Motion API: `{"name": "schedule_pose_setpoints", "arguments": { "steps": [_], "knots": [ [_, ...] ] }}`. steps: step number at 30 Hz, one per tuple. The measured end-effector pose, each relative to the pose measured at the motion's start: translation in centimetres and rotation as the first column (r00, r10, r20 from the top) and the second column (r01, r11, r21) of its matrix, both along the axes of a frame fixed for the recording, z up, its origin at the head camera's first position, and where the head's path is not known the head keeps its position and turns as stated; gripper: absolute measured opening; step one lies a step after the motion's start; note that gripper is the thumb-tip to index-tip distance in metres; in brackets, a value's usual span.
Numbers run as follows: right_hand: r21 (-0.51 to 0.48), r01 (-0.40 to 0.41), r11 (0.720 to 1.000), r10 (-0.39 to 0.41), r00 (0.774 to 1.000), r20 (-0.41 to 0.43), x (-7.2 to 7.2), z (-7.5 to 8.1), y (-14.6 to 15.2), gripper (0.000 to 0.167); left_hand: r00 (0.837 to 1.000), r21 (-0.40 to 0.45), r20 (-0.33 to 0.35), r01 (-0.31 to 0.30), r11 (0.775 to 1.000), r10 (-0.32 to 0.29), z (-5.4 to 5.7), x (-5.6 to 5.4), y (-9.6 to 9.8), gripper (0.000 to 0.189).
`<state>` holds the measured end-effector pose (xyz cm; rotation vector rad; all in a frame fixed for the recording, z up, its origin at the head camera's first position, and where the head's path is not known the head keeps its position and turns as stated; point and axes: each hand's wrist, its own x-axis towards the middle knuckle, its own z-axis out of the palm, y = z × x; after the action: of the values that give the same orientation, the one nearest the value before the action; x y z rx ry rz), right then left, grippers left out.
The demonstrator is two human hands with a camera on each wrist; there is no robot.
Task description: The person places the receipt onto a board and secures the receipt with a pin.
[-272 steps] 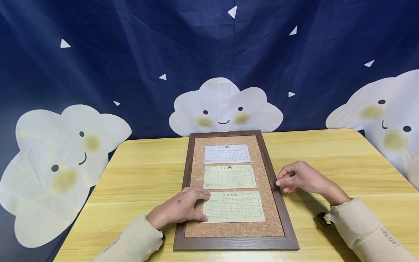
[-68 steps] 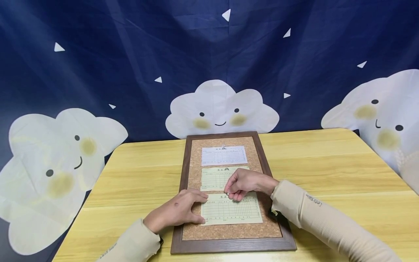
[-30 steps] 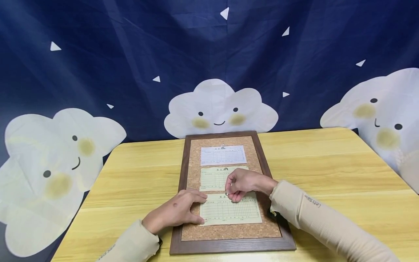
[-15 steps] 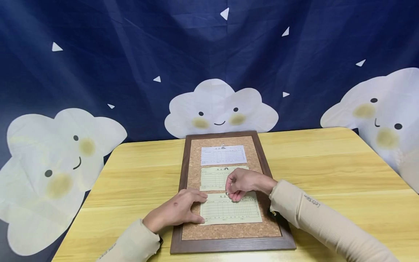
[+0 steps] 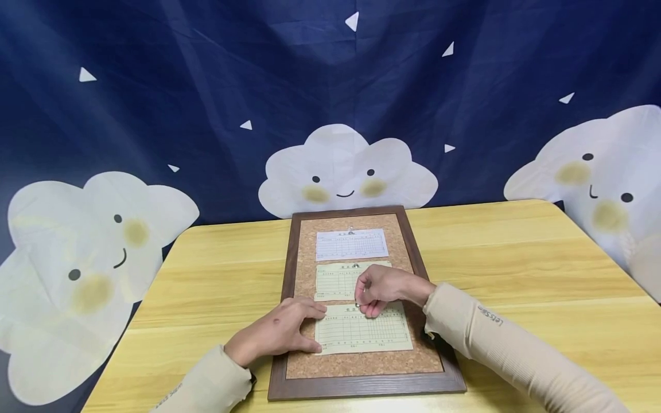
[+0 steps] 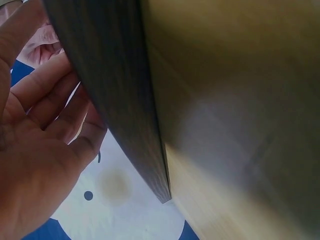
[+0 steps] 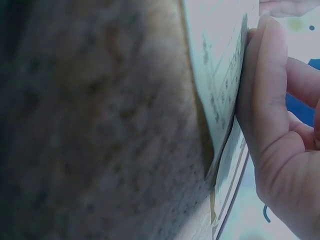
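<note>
A cork board (image 5: 335, 366) in a dark brown wooden frame lies on the table with three printed paper slips on it. At the top edge of the lowest yellowish slip (image 5: 335, 338), my right hand (image 5: 379, 289) pinches a small shiny pushpin (image 5: 357, 305) between thumb and forefinger. Parted thumb and fingers of my left hand (image 5: 284, 327) rest at the left edge of that slip. Similar pins stand in the middle slip (image 5: 330, 281), partly covered by my right hand, and the white top slip (image 5: 351, 246). In the right wrist view the lowest slip's edge (image 7: 212, 107) lifts slightly off the cork.
The wooden table (image 5: 222, 275) extends on both sides of the board. Behind it hangs a dark blue curtain (image 5: 232, 69) with white clouds and triangles. The board's frame (image 6: 110, 75) stands up as a raised edge beside my left hand.
Since the oldest frame, my right hand has come from beside the frame's right edge to the top of the lowest slip. Over the last second both hands have stayed nearly still.
</note>
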<state>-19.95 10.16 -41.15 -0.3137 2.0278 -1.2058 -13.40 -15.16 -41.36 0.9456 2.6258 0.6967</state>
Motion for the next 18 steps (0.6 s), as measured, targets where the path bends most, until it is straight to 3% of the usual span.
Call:
{"name": "schedule_pose_setpoints", "arguments": {
  "steps": [18],
  "knots": [
    [0.004, 0.005, 1.000, -0.005, 1.000, -0.006, 0.03, -0.08, -0.04, 0.013, 0.997, -0.004, -0.070, 0.031, 1.000, -0.031, 0.57, -0.32, 0.37, 0.059]
  ]
}}
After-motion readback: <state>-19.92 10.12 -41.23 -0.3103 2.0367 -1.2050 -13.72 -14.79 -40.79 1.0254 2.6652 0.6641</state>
